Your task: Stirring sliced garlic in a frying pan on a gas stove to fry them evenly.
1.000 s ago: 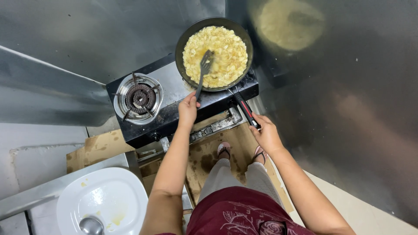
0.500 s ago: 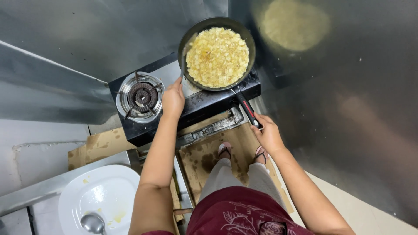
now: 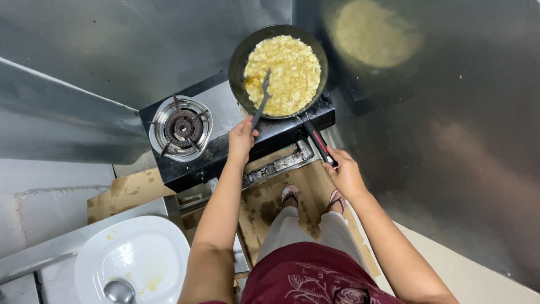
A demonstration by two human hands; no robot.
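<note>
Head view: left hand clamped on spatula angled into pan, right hand on handle.

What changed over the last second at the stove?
The left hand drew the spatula back off the food, so that it was out of sight half a second ago, then pushed it in again; its blade now lies at the left side of the food. The right hand stayed on the pan handle. The pan, the empty burner and the white plate kept their places.
</note>
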